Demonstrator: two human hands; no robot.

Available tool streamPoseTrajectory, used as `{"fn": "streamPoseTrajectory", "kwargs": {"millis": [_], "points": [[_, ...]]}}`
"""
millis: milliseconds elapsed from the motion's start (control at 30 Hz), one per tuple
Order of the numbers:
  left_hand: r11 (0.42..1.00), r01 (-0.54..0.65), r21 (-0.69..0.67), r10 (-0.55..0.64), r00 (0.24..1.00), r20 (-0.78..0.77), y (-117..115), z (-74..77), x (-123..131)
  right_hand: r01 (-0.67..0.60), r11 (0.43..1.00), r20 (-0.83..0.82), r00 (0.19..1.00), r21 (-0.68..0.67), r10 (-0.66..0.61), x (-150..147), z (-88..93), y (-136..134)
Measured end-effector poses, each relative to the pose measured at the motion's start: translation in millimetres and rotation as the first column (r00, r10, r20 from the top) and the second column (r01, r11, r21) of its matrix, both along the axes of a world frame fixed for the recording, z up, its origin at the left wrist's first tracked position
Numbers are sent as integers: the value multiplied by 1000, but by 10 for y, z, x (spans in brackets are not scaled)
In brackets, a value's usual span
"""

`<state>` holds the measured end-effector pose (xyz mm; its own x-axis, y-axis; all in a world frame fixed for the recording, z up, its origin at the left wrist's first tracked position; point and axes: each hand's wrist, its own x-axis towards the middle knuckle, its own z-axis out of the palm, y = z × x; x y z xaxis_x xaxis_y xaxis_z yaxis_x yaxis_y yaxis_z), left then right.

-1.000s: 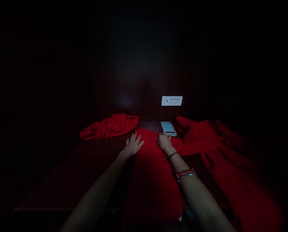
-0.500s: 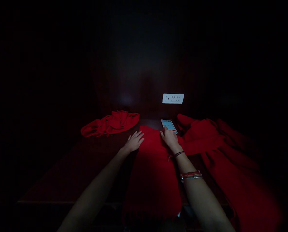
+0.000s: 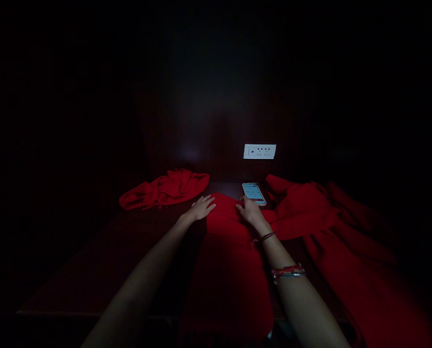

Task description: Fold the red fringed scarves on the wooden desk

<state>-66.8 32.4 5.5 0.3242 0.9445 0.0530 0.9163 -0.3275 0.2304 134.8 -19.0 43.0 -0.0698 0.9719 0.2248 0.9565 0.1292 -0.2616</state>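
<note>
A red fringed scarf (image 3: 234,270) lies lengthwise in front of me, its fringe hanging over the table's near edge. At its upper left edge my left hand (image 3: 202,208) rests with fingers stretched out on the cloth. Along the upper right edge, my right hand (image 3: 251,211) is closed, fingers bent and pinching the scarf where it folds off to the right. From there the red cloth runs into a loose heap (image 3: 306,208) on the right, part of which drapes towards the near edge. Shadow hides much of the lower scarf.
A lit phone (image 3: 254,194) lies just beyond my right hand. Another bunched red scarf with fringe (image 3: 168,188) sits at the back left of the dark table (image 3: 103,270). On the back wall is a white socket plate (image 3: 259,152). The surroundings are very dark.
My right hand has drawn slightly left and nearer, off the phone's lower edge, so more of the screen shows. The left hand stays about where it was. The view has tilted slightly up.
</note>
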Motion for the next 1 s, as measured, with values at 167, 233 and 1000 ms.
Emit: {"fn": "streamPoseTrajectory", "kwargs": {"millis": [167, 233, 1000], "points": [[997, -30, -75, 22, 994, -105, 151, -41, 8, 113, 993, 179, 977, 16, -115, 80, -6, 5], [996, -63, -61, 56, 992, -109, 158, -59, 8, 125, 992, 213, 968, 36, -129, 84, -50, 14], [970, 228, -85, -236, 967, -96, -226, 18, 70, -109, 994, 319, 942, -18, 109, 590, -154, 74]]}}
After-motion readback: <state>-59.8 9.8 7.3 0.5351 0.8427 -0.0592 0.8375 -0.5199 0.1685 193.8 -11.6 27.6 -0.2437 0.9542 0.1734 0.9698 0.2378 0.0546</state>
